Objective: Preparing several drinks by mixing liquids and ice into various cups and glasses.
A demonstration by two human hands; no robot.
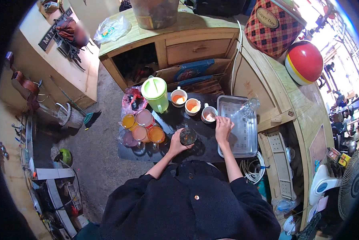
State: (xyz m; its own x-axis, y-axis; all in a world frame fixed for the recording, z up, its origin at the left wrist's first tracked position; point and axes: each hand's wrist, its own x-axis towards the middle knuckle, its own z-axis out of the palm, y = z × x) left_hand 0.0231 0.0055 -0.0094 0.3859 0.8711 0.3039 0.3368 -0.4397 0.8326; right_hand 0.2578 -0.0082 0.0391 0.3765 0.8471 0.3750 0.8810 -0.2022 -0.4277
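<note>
My left hand [178, 144] is wrapped around a glass mug [188, 136] on the dark low table [206, 147]; the inside of the mug looks dark. My right hand [224, 128] pinches a small spoon [214, 117], mostly hidden by the fingers, at the rim of a white cup [208, 116] with pale and orange powder in it. Two more white cups, one in the middle [192, 107] and one farther left [178, 97], hold orange and white contents. To the left, several glass mugs [156, 134] of orange, pink and purplish drinks stand close together.
Behind the mugs rises a green lidded pitcher [155, 94], beside a pink plastic bag [133, 100]. A clear glass bottle [247, 108] lies across the metal tray [252, 144] at right. The wooden cabinet [197, 52] bounds the table's far side; coiled white cable [254, 171] hangs lower right.
</note>
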